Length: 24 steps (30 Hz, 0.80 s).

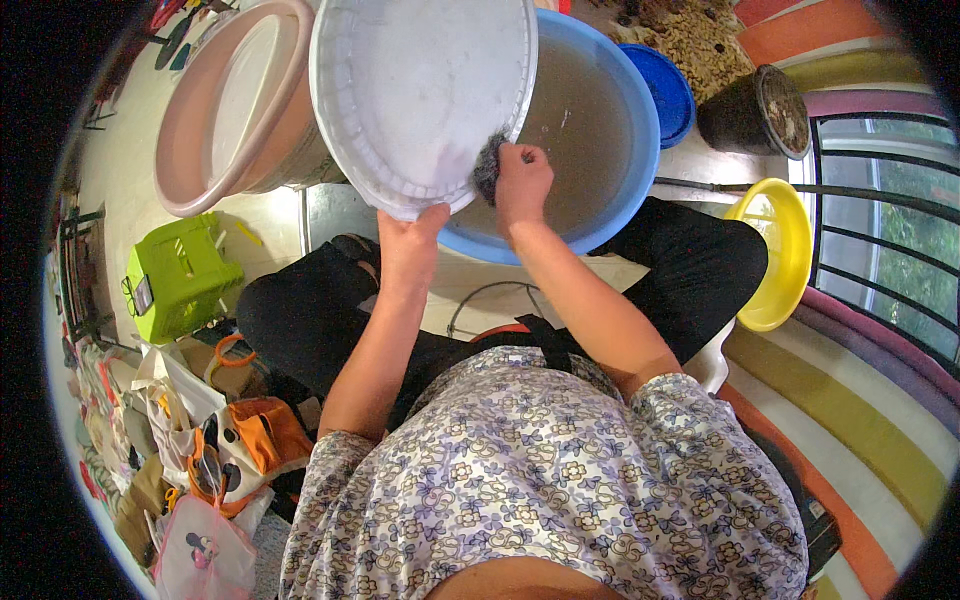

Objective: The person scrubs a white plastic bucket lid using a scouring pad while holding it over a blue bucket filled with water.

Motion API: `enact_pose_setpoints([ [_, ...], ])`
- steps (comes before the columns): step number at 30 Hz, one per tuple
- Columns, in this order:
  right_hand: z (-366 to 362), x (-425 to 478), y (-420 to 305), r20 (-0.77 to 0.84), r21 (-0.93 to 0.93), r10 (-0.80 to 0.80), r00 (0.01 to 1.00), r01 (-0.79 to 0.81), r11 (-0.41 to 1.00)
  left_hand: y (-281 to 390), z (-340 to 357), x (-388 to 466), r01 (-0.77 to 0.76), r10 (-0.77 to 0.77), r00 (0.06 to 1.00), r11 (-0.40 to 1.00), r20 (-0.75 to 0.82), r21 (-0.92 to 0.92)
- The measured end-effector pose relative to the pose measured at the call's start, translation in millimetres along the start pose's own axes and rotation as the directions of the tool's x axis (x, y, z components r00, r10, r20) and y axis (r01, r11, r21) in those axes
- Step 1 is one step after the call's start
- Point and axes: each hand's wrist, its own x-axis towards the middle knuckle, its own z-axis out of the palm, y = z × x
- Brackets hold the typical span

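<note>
My left hand (412, 232) grips the near rim of a large white round plastic lid or shallow tub (435, 82), its thumb over the edge. The white piece is tilted up above a blue plastic basin (645, 142). In my right hand (523, 180) is a dark grey scouring pad of metal wool (489, 166), pressed close to the white rim at its lower right. Murky brownish water (585, 135) fills much of the basin, and the white piece hides the basin's left part.
A pink tub (176, 150) stands at the left, above a green plastic stool (184, 277). Bags (255, 442) crowd the lower left. To the right are a blue lid (664, 94), a dark plant pot (739, 112), a yellow basin (795, 255) and a barred window (892, 202).
</note>
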Motion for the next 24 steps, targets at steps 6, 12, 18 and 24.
enact_pose_setpoints([
  [6,-9,104,-13,-0.112,-0.128,-0.088,0.99,0.073,0.989,4,-12,-17,0.065,-0.07,0.997,0.988,0.025,0.14],
  [12,10,155,-81,-0.081,-0.217,-0.379,0.922,0.355,0.909,33,-17,-9,0.188,-0.211,0.969,0.968,0.13,0.167],
  [18,47,159,-170,0.172,-0.276,-0.614,0.77,0.636,0.72,39,-26,-9,0.189,-0.22,0.969,0.954,0.115,0.234],
  [24,15,141,-132,0.263,-0.191,-0.387,0.884,0.441,0.877,49,-30,8,0.098,-0.101,0.989,0.995,0.111,0.028],
])
